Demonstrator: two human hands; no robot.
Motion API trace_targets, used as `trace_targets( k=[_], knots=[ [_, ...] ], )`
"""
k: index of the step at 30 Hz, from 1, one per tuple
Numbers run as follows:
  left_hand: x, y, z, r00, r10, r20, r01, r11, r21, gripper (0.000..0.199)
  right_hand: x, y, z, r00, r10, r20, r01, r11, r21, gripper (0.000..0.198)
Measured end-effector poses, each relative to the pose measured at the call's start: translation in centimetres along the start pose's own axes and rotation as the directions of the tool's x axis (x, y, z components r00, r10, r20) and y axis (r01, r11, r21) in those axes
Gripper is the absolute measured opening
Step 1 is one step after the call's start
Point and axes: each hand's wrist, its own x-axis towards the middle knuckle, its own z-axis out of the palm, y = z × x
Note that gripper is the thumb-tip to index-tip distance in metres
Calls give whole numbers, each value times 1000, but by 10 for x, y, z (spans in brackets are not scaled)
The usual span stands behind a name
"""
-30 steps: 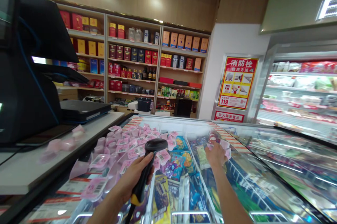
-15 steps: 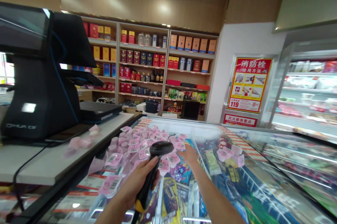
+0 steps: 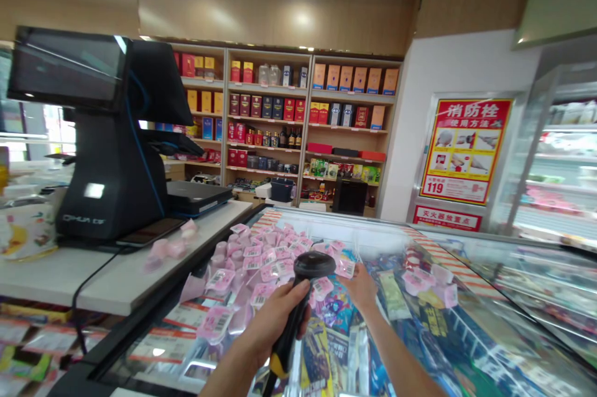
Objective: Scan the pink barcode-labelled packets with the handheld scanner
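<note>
My left hand [image 3: 276, 317] is wrapped round the handle of a black barcode scanner [image 3: 314, 265] with yellow trim near its base. Just right of the scanner head, the fingers of my right hand [image 3: 362, 291] pinch a small pink cup [image 3: 345, 268], its barcode label facing me. A heap of similar pink cups [image 3: 268, 255] with barcode labels lies on the glass top of a chest freezer [image 3: 153, 325], left of and behind the scanner. Under the glass, packaged frozen goods [image 3: 317, 356] show below my hands.
A black checkout terminal [image 3: 109, 179] stands on the white counter [image 3: 97, 285] at left, with a few pink cups [image 3: 168, 249] near its edge. More pink cups [image 3: 420, 279] lie on the freezer at right. Shelves of boxed goods [image 3: 265, 107] line the back wall.
The view has swung left, bringing more of the counter in. Both hands, with scanner and pink cup, have shifted slightly right against the heap, and the cup's label shows more fully.
</note>
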Motion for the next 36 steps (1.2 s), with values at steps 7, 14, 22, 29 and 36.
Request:
trace_targets(
  k=[7,14,22,29,36],
  knots=[
    [-3,0,7,1000,-21,18,21,999,25,27,-3,-4,0,1000,-3,-24,2,999,-40,33],
    [-3,3,6,999,-47,20,45,995,91,28,0,3,-16,997,63,-46,-68,991,-115,28],
    [-1,5,2,999,-49,5,48,996,81,28,19,51,-52,964,206,-167,-246,929,-277,33],
    [-2,7,-3,997,-54,-60,58,996,69,26,32,79,-78,926,278,-256,-353,877,-324,40],
    [-1,4,-12,997,-58,-43,62,994,89,28,26,79,-84,913,300,-276,-384,861,-333,39]
  ],
)
